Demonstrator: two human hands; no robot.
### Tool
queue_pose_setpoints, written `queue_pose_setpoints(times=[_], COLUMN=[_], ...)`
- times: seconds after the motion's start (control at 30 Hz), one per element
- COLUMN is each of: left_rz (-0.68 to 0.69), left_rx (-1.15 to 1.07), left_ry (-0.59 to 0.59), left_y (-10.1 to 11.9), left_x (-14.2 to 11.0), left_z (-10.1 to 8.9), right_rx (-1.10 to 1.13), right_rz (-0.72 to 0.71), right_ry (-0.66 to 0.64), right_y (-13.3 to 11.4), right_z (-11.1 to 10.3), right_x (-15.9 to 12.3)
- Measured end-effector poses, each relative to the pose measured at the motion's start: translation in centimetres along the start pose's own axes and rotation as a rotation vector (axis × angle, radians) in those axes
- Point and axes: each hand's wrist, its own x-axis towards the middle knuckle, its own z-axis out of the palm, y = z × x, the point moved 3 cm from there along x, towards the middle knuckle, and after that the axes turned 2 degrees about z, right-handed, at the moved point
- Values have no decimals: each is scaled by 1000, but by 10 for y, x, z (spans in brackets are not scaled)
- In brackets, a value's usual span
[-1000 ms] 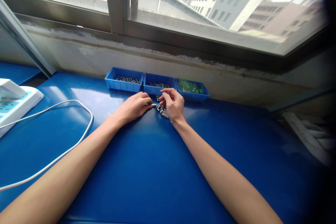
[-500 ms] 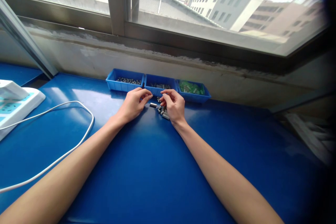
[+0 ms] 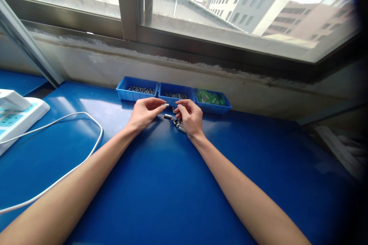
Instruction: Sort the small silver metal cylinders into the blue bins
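Note:
Between the thumb and fingertips of my left hand (image 3: 146, 113) is a small pale metal piece (image 3: 167, 105), its tip pointing right. My right hand (image 3: 190, 116) is curled with thumb and index finger together, just across from it. Whatever those right fingers pinch is hidden or too small to name. Under and beside the right hand lies a small pile of metal parts (image 3: 181, 127), partly covered by it. One short metal cylinder (image 3: 168, 116) lies apart on the blue table (image 3: 161, 183), below the gap between both hands.
Behind the hands stand three blue bins in a row: the left bin (image 3: 135, 95) with small screw-like parts, the middle bin (image 3: 161, 89) with metal cylinders, the right bin (image 3: 227, 107) with a green bag. A power strip (image 3: 34, 113) and white cable (image 3: 99, 138) are at left.
My left hand has shifted slightly and its fingers have straightened, so the small pale piece now shows at its fingertips. My right hand stays nearly in place.

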Motion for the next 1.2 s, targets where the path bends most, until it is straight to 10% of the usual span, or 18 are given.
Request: queue_pose_setpoints(times=[0.7,0.93,1.2], left_rz=[31,173,358], left_rx=[-75,276,562], left_ry=[3,1,-170], left_y=[-8,-4,-4], left_x=[-2,-5,-8], left_z=[6,10,18], right_rx=[28,43,-114], right_rz=[-65,-77,-60], right_ry=[-169,94,-2], right_y=[-9,-7,-22], right_z=[8,-13,-31], right_x=[1,28,38])
